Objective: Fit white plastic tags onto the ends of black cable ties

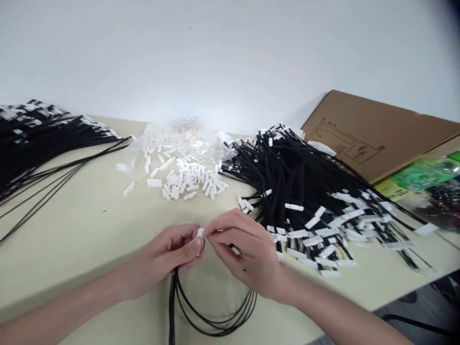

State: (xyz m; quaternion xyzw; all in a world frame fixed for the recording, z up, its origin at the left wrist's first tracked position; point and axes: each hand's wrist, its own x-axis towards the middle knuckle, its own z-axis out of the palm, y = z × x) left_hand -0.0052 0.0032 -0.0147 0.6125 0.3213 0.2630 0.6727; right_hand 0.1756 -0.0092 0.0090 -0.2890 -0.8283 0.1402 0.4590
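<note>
A plain white wall backs a pale beige desk (89,225) strewn with wiring parts, seen from the camera on your head.

Near the desk's front edge, at its middle, your left hand (168,256) and right hand (244,249) meet fingertip to fingertip. Both are pressed together around a small white connector (200,233), pinched between the thumb and forefinger of each hand. A bundle of thin black wires (212,311) hangs from under your left hand, loops along the front edge and rises again beneath your right.

Behind your hands, toward the desk's back edge, loose white connectors (187,179) lie scattered, spilling from a clear plastic bag (179,136). Just right of them sprawls a large heap of black wires (305,182) tipped with white labels, reaching to the desk's right edge. A second heap of black wires (32,143) fills the back left corner, with a few strands trailing toward the front.

At the back right corner a flat cardboard box (377,134) leans against the wall. Beside it, at the right edge, sits a green packet (424,175), its contents too blurred to make out.
</note>
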